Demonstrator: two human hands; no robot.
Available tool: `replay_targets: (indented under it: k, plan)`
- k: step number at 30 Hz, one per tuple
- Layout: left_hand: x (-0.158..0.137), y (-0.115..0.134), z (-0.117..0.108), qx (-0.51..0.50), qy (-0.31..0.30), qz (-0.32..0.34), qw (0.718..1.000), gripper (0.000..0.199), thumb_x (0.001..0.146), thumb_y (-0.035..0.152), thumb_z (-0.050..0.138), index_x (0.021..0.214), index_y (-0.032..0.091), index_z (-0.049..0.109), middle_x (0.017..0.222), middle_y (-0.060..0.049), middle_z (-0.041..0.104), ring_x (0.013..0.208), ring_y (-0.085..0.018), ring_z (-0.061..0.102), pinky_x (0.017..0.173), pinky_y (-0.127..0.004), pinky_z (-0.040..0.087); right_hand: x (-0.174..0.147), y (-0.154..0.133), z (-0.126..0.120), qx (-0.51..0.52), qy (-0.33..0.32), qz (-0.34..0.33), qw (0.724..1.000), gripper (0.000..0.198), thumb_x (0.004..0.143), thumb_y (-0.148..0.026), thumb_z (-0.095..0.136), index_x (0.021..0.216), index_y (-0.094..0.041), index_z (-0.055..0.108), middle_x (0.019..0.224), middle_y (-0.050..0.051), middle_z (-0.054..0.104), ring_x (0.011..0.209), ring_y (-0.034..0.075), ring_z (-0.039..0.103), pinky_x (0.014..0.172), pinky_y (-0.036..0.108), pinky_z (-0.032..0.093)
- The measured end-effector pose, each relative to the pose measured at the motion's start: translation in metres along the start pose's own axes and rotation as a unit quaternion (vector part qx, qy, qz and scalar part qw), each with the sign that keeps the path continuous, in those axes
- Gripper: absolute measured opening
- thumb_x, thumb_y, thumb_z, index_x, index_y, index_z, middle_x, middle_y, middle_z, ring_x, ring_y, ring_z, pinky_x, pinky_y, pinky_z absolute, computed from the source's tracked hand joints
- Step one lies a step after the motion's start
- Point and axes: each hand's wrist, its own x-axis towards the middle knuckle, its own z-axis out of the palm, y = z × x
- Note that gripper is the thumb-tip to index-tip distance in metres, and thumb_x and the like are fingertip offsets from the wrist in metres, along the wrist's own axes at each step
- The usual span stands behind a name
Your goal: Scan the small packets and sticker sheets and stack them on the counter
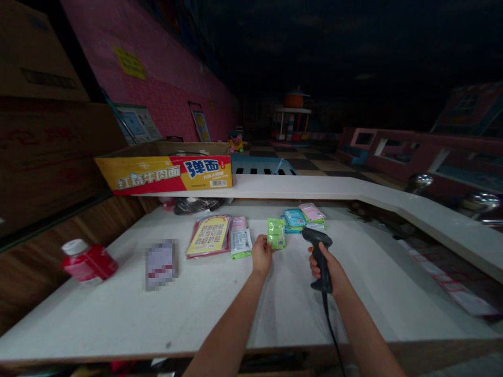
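Note:
My left hand point(262, 255) pinches the lower left edge of a small green packet point(276, 233), holding it up over the white counter point(220, 309). In my right hand point(325, 266) is a black corded barcode scanner point(320, 256), its fingers wrapped round the handle. The scanner head is to the right of the packet and apart from it. Behind the scanner lie stacked blue packets point(294, 218) and a pink packet point(312, 211). Left of my left hand is another small pile with a whitish packet point(241, 241) on top.
Flat yellow and pink printed packs point(209, 234) lie left of centre. A red bottle with a white cap point(89, 262) lies tilted at the far left, near a blurred-out item point(161, 264). A noodle carton point(168, 173) stands on the raised ledge point(298, 187). The scanner cord point(333, 335) hangs over the front edge.

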Motion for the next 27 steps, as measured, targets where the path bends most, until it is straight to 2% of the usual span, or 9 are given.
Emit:
replay_targets:
  k: [4,7,12,14,18,21,23,25,27]
  plan:
    - [-0.002,-0.002,0.0,-0.028,0.015,-0.008,0.999,0.012,0.075,0.028,0.054,0.08,0.021,0.046,0.073,0.001,0.056,0.067,-0.015,0.06,0.056,-0.029,0.055,0.029,0.002,-0.023,0.129,-0.039,0.016,0.991,0.032,0.077,-0.047,0.069,0.083,-0.018,0.056,0.052,-0.006,0.048,0.038,0.005,0.039,0.032,0.013,0.032]
    - [-0.002,-0.003,0.002,-0.05,0.027,-0.019,0.998,0.014,0.076,0.029,0.056,0.081,0.021,0.046,0.072,0.002,0.054,0.066,-0.014,0.059,0.055,-0.028,0.055,0.038,0.011,-0.039,0.22,-0.065,0.023,0.973,0.027,0.078,-0.039,0.069,0.087,-0.017,0.055,0.055,-0.006,0.047,0.04,0.004,0.041,0.033,0.012,0.034]
    - [-0.007,0.001,0.002,-0.091,0.038,-0.028,0.995,0.026,0.075,0.039,0.062,0.083,0.021,0.045,0.07,0.003,0.057,0.062,-0.014,0.062,0.051,-0.028,0.055,0.039,0.017,-0.047,0.28,-0.083,0.02,0.956,0.028,0.076,-0.031,0.072,0.09,-0.016,0.054,0.058,-0.007,0.046,0.042,0.004,0.042,0.034,0.012,0.037]
    - [-0.009,0.002,-0.001,-0.121,0.073,-0.022,0.99,0.031,0.075,0.043,0.063,0.086,0.02,0.045,0.071,0.002,0.06,0.062,-0.015,0.064,0.053,-0.029,0.056,0.038,0.016,-0.046,0.279,-0.081,0.021,0.957,0.028,0.075,-0.031,0.072,0.089,-0.017,0.053,0.058,-0.007,0.046,0.042,0.004,0.042,0.034,0.012,0.037]
    - [0.006,0.005,-0.017,-0.148,0.192,-0.022,0.97,0.031,0.078,0.043,0.06,0.091,0.02,0.044,0.071,0.001,0.063,0.06,-0.016,0.067,0.059,-0.033,0.058,0.037,0.015,-0.043,0.262,-0.081,0.016,0.962,0.028,0.074,-0.033,0.073,0.088,-0.018,0.053,0.058,-0.007,0.046,0.042,0.004,0.042,0.036,0.012,0.037]
    - [0.033,0.015,-0.033,-0.115,0.263,-0.042,0.957,0.02,0.085,0.036,0.053,0.091,0.019,0.043,0.069,0.001,0.062,0.06,-0.016,0.068,0.062,-0.034,0.059,0.036,0.013,-0.041,0.228,-0.086,0.0,0.97,0.03,0.073,-0.035,0.074,0.087,-0.019,0.053,0.057,-0.007,0.044,0.043,0.004,0.042,0.036,0.011,0.036]
    - [0.052,0.021,-0.042,-0.045,0.287,-0.064,0.955,0.013,0.089,0.031,0.048,0.091,0.019,0.045,0.068,0.001,0.061,0.059,-0.016,0.068,0.059,-0.033,0.059,0.035,0.012,-0.04,0.209,-0.087,-0.009,0.974,0.031,0.072,-0.036,0.074,0.087,-0.02,0.053,0.057,-0.007,0.043,0.043,0.004,0.041,0.036,0.012,0.036]
    - [0.065,0.025,-0.049,0.023,0.286,-0.066,0.956,0.01,0.089,0.028,0.045,0.09,0.018,0.047,0.066,0.0,0.06,0.057,-0.016,0.067,0.055,-0.031,0.057,0.036,0.012,-0.04,0.205,-0.085,-0.013,0.975,0.03,0.072,-0.036,0.074,0.086,-0.021,0.053,0.057,-0.007,0.042,0.042,0.005,0.04,0.035,0.013,0.036]
    - [0.071,0.025,-0.053,0.071,0.263,-0.04,0.961,0.01,0.087,0.026,0.046,0.088,0.017,0.05,0.063,0.0,0.059,0.056,-0.017,0.065,0.053,-0.03,0.055,0.036,0.013,-0.041,0.219,-0.082,-0.008,0.972,0.03,0.072,-0.036,0.075,0.086,-0.021,0.053,0.057,-0.007,0.042,0.042,0.004,0.04,0.035,0.013,0.037]
